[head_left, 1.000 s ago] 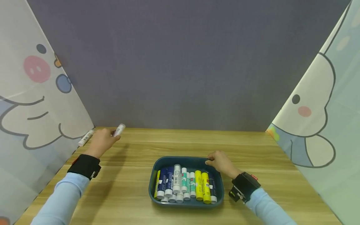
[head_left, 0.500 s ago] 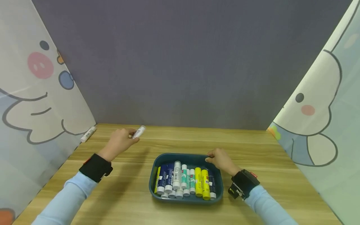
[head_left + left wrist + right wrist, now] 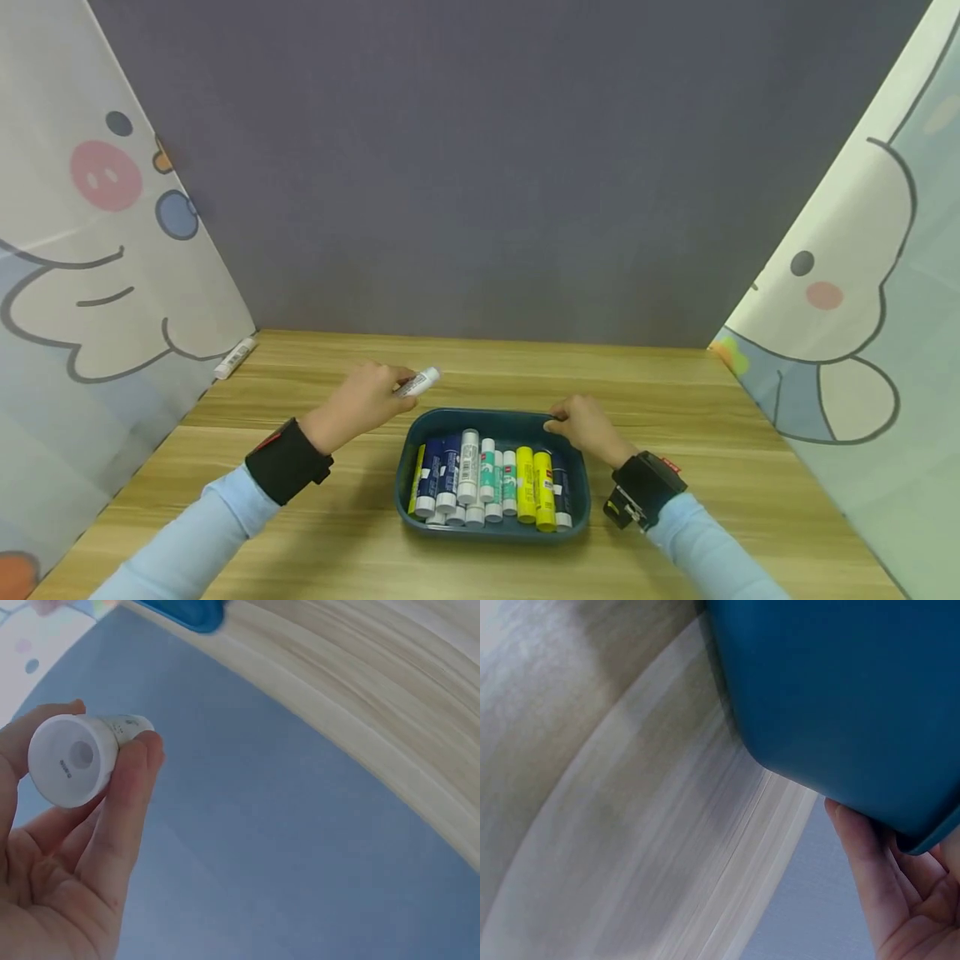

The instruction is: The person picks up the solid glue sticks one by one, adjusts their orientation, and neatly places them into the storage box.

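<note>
My left hand point(image 3: 363, 404) pinches a white glue stick point(image 3: 417, 382) between thumb and fingers, just left of the bin's far left corner and above the table. In the left wrist view the round white end of that glue stick point(image 3: 73, 761) faces the camera. My right hand point(image 3: 588, 429) grips the far right rim of a dark blue plastic bin point(image 3: 491, 536), thumb inside and fingers outside. From the right wrist view, fingers point(image 3: 866, 862) lie against the bin's outer wall point(image 3: 840, 697). Blue, white, teal and yellow glue sticks point(image 3: 527, 485) lie side by side in the bin.
Another white glue stick point(image 3: 236, 358) lies at the table's far left edge, by the printed left panel point(image 3: 112, 275). A grey panel point(image 3: 480, 183) rises behind the wooden table point(image 3: 712, 450). A printed panel point(image 3: 847, 325) borders the right side.
My left hand has carried the white glue stick rightward from the far left to beside the bin. The right hand stays on the bin's rim.
</note>
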Tool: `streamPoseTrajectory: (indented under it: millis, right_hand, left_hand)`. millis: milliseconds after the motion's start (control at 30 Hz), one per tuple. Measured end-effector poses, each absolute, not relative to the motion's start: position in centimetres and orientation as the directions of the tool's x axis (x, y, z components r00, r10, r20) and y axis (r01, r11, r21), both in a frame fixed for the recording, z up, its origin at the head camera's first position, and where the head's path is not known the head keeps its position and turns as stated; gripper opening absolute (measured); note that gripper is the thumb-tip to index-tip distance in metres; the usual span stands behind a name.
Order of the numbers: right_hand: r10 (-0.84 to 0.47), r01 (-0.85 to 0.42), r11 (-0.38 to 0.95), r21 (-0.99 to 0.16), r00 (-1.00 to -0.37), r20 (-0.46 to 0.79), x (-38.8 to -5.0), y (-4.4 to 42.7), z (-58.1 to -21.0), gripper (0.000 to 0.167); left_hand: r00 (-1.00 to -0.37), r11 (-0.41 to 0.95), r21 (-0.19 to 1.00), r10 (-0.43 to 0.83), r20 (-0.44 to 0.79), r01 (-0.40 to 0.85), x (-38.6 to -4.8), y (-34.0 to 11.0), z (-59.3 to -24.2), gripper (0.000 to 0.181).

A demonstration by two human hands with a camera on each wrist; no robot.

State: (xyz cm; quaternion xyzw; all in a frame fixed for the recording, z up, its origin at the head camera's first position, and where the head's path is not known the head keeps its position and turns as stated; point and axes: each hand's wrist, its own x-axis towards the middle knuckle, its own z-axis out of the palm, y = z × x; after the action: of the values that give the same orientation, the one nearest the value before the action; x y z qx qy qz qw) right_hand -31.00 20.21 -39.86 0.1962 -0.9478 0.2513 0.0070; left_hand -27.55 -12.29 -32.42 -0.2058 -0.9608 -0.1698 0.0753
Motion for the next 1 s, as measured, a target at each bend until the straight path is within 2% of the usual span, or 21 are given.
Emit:
streamPoseTrajectory:
  millis: [233, 367, 533, 667, 867, 1000]
  right_hand:
    - [-0.364, -0.373, 0.802, -0.467, -0.924, 0.113, -31.3, 20.3, -40.0, 0.006]
    - [-0.369, -0.375, 0.804, -0.461, -0.923, 0.108, -31.2, 20.5, -40.0, 0.016]
    - [-0.353, -0.369, 0.809, -0.457, -0.927, 0.126, -31.3, 20.7, -39.9, 0.006]
    - [-0.35, -0.369, 0.809, -0.459, -0.928, 0.128, -31.4, 20.7, -39.9, 0.006]
    - [-0.348, -0.37, 0.806, -0.462, -0.928, 0.135, -31.3, 20.6, -39.9, 0.004]
    - [-0.356, -0.372, 0.808, -0.457, -0.926, 0.125, -31.2, 20.6, -39.8, 0.01]
  left_hand:
    - [-0.874, 0.823, 0.294, 0.453, 0.177, 0.486, -26.6, -9.9, -32.8, 0.028]
    - [-0.836, 0.802, 0.237, 0.523, 0.166, 0.549, -26.3, -8.2, -32.8, 0.025]
    - [-0.803, 0.782, 0.188, 0.59, 0.083, 0.594, -26.0, -5.8, -32.5, 0.02]
    - [-0.77, 0.761, 0.14, 0.637, 0.021, 0.634, -25.9, -4.1, -32.6, 0.019]
    - [-0.72, 0.72, -0.006, 0.693, -0.023, 0.694, -25.7, -2.2, -33.3, 0.012]
    - [-0.711, 0.705, -0.098, 0.701, -0.055, 0.703, -25.9, -1.2, -33.7, 0.007]
